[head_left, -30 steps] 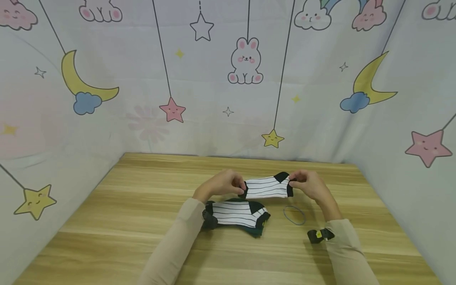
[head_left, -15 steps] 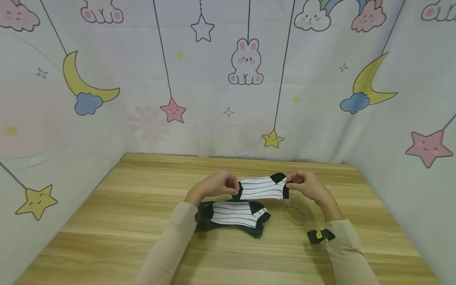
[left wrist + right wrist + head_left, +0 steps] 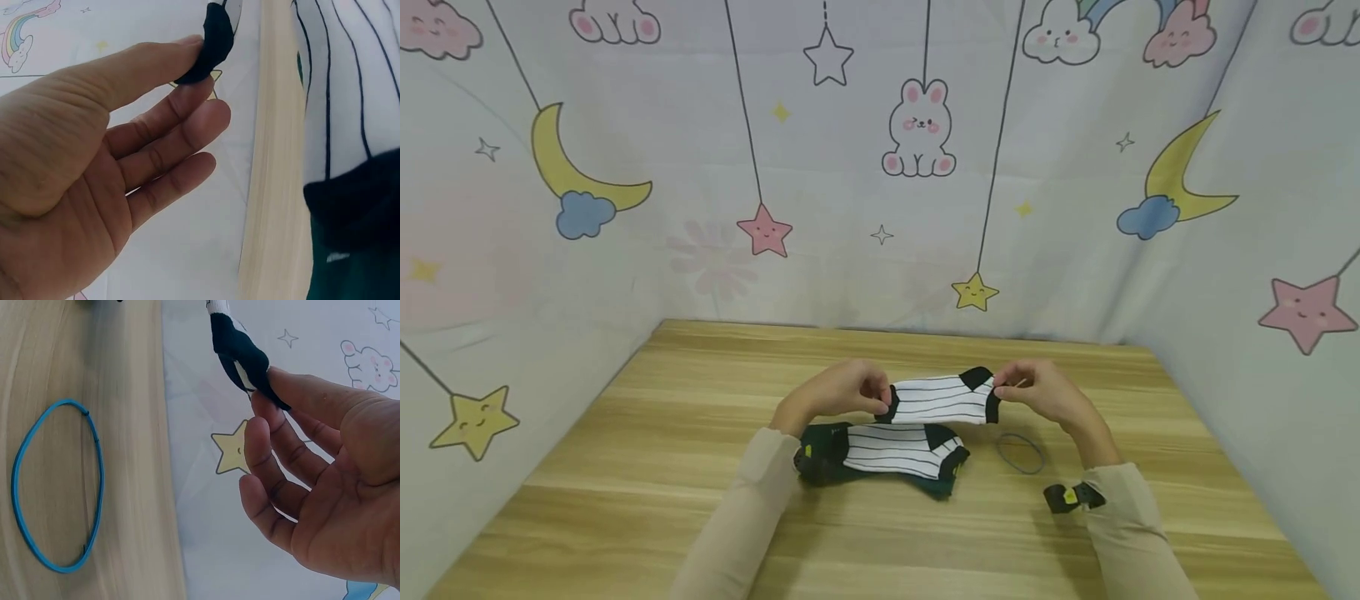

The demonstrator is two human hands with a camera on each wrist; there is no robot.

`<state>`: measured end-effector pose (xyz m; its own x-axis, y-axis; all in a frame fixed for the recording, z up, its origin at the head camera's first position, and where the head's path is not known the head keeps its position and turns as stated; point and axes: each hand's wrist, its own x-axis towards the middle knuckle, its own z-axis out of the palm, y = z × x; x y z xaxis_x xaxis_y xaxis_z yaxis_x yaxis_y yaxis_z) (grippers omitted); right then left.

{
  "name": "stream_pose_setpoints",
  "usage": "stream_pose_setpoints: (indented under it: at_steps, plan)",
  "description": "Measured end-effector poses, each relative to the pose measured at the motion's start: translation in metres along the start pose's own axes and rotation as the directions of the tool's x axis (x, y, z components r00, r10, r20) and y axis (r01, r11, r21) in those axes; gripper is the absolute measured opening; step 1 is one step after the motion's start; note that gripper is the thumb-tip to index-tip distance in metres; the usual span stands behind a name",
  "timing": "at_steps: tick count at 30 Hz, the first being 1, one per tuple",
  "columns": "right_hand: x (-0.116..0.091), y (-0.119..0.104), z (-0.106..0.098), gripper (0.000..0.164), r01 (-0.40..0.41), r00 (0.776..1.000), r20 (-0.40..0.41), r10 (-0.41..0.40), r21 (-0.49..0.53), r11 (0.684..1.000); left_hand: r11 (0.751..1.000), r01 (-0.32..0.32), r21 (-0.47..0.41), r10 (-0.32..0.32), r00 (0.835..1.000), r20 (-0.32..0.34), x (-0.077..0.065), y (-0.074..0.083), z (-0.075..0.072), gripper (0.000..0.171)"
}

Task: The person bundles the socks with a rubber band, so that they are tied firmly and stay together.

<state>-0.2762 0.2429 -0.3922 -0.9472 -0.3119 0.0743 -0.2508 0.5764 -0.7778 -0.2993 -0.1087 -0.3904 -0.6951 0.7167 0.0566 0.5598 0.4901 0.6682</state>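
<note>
A white sock point(image 3: 936, 400) with thin dark stripes and black toe, heel and cuff is stretched between both hands above the table. My left hand point(image 3: 838, 390) pinches its black toe end between thumb and forefinger. At the other end, my right hand point(image 3: 1048, 392) pinches the black cuff point(image 3: 240, 353). Just in front lies a matching striped sock point(image 3: 895, 450) on top of a dark green sock point(image 3: 936, 487); the left wrist camera hides part of the pile's left end. In the right wrist view the black cuff's opening is partly visible.
On the wooden table point(image 3: 662, 483) to the right of the pile lies a thin blue ring point(image 3: 19, 506), like an elastic band. Printed curtains point(image 3: 820, 275) stand behind and beside the table.
Both hands have shifted left and slightly toward the viewer with the held sock, bringing it closer over the pile. The pile and the blue ring stay put.
</note>
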Motion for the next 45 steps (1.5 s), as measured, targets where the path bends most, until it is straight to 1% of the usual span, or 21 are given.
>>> stream_pose_setpoints:
  at_steps: [3, 6, 12, 19, 25, 28, 34, 39, 42, 45]
  plan:
    - [0.0, -0.003, 0.002, 0.009, 0.022, 0.999, 0.023, -0.023, 0.007, 1.0, 1.0, -0.008, -0.023, 0.008, 1.0, 0.012, -0.006, 0.002, -0.003, 0.009]
    - [-0.002, -0.005, 0.004, 0.009, 0.025, 0.999, 0.037, -0.026, 0.016, 1.0, 0.999, -0.01, -0.043, 0.011, 1.0, 0.023, -0.011, 0.001, -0.004, 0.009]
    - [-0.007, -0.006, 0.012, 0.008, 0.018, 0.998, 0.063, -0.019, 0.01, 1.0, 0.999, -0.007, -0.051, 0.009, 0.999, 0.04, -0.02, -0.005, -0.005, 0.01]
    - [-0.013, -0.01, 0.017, 0.007, 0.023, 0.994, 0.109, -0.025, 0.014, 1.0, 0.997, -0.024, -0.07, 0.029, 0.997, 0.067, -0.029, -0.01, -0.003, 0.008]
    - [-0.012, -0.017, 0.018, 0.009, 0.031, 0.989, 0.142, -0.037, 0.039, 0.999, 0.996, -0.055, -0.072, 0.059, 0.997, 0.057, -0.034, -0.012, -0.012, 0.007]
    - [-0.012, -0.019, 0.018, 0.011, 0.035, 0.986, 0.16, -0.041, 0.043, 0.998, 0.995, -0.068, -0.079, 0.073, 0.995, 0.063, -0.036, -0.013, -0.016, 0.006]
    - [-0.01, -0.021, 0.02, 0.012, 0.073, 0.978, 0.19, -0.08, 0.045, 0.996, 0.994, -0.063, -0.094, 0.07, 0.995, 0.069, -0.039, -0.016, -0.021, 0.006]
    - [-0.006, -0.021, 0.024, 0.013, 0.103, 0.966, 0.234, -0.113, 0.053, 0.993, 0.993, -0.057, -0.1, 0.065, 0.994, 0.086, -0.044, -0.018, -0.024, 0.006]
    - [-0.004, -0.022, 0.026, 0.013, 0.1, 0.96, 0.255, -0.114, 0.067, 0.993, 0.994, -0.046, -0.097, 0.056, 0.993, 0.102, -0.046, -0.019, -0.025, 0.007]
    - [-0.003, -0.024, 0.027, 0.012, 0.093, 0.953, 0.284, -0.109, 0.069, 0.993, 0.995, -0.017, -0.097, 0.03, 0.991, 0.129, -0.048, -0.02, -0.025, 0.007]
